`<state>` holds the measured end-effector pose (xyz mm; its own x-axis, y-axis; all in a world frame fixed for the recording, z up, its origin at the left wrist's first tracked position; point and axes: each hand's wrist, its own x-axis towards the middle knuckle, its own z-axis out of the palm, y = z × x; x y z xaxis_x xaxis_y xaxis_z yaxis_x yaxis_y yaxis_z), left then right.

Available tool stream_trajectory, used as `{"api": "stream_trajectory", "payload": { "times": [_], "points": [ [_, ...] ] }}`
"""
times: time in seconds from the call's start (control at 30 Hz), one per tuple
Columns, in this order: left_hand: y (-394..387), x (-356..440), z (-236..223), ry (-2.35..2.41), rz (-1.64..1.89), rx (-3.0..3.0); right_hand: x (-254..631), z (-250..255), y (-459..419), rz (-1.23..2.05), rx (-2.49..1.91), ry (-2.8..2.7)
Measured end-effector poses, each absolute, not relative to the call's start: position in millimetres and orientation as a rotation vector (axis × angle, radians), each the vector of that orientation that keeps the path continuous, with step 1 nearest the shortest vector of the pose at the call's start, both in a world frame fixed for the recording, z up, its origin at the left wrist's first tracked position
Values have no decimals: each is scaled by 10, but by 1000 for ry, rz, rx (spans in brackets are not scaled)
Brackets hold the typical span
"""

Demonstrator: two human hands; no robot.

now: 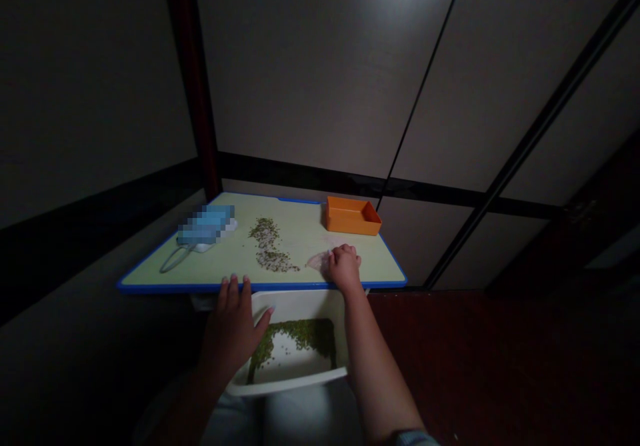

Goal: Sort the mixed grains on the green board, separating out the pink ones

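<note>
My left hand [234, 326] is open, its fingers stretched onto the table's front edge and its thumb at the left rim of a white plastic bin [295, 305]. Inside the bin lie many small green grains or beans [313, 334], spread round a bare patch. My right hand [345, 266] rests closed on the tabletop, right of centre. A thin, pinkish, see-through piece [318, 261] shows beside its fingers; whether they grip it is hidden. To the left, small brownish-green grains [273, 259] lie scattered in a curved band on the pale table [235, 256].
An orange open box [353, 218] stands at the table's back right. On the left lies a blurred-out blue item [206, 225] with a grey loop [175, 259]. Dark panelled walls [320, 79] rise close behind the table. The table has a blue edge.
</note>
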<state>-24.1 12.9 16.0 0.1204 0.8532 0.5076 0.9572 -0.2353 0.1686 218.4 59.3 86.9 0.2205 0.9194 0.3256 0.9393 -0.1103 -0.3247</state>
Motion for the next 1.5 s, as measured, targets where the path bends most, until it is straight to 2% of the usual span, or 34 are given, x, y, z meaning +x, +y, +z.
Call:
{"api": "stream_trajectory", "payload": {
  "times": [1.5],
  "points": [
    [141,-233,136,-1800,-811,-2193,2143,906,552,-44,-1942,-1882]
  ]
}}
